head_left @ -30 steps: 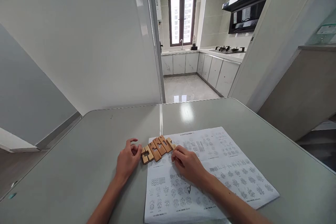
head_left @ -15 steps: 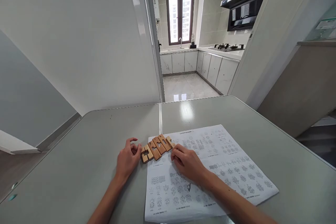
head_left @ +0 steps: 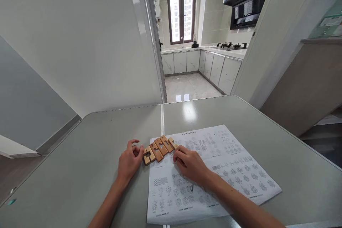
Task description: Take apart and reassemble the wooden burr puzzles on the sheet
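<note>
Left hand rests on the surface at the left end of the row of wooden blocks, fingers loosely curled, thumb and forefinger parted, just beside the end block. Row lies flat on the near-left corner of the printed sheet, long axis running left-near to right-far. Right hand sits at the row's right end, fingers bent and pressed together against it; whether they pinch it, cannot tell.

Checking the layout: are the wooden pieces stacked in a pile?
No, the pieces lie flat in one row, partly on the sheet.
</note>
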`<state>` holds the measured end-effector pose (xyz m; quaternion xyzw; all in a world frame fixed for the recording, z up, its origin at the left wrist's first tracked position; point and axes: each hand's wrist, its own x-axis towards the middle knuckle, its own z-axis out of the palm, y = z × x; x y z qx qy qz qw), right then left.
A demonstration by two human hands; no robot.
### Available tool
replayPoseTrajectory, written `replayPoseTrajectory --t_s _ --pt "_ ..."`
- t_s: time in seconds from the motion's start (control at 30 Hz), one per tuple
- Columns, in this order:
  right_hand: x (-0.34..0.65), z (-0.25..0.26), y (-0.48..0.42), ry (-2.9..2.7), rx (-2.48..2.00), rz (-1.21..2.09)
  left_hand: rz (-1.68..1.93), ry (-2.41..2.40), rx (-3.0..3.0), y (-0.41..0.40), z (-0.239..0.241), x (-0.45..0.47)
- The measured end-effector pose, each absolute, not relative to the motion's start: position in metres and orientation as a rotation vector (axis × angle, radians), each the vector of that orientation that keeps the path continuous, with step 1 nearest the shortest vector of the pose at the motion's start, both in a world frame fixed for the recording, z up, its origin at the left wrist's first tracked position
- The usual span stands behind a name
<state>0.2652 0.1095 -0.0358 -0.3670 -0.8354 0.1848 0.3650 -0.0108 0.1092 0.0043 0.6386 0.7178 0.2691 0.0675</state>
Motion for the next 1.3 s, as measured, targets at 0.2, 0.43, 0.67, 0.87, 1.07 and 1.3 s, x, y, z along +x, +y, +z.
replayPoseTrajectory --t_s 0.2,0.43,0.67,0.87,1.07,1.3 --pt "0.265 -0.0369 0.1101 -2.139 -0.943 0.476 0.823 2.154 1.938 0.1104 0.0016 -0.0122" --pt "0.2654 -0.0359 0.1097 -2.145 -0.936 0.49 0.82 2.153 1.943 0.1103 0.0023 -0.0118" --pt "0.2659 -0.0342 0.1095 -2.155 -0.942 0.472 0.82 2.149 1.948 0.1102 0.0034 -0.0106" --pt "0.2656 -0.0375 0.1106 -2.156 -0.939 0.471 0.835 2.155 1.943 0.1105 0.0028 -0.0104" --pt "0.2657 -0.0386 0.1108 -2.151 -0.932 0.478 0.839 2.149 1.946 0.1109 0.0023 -0.0107" --pt "0.2657 -0.0392 0.1115 -2.146 -0.926 0.475 0.822 2.156 1.946 0.1106 0.0023 -0.011"
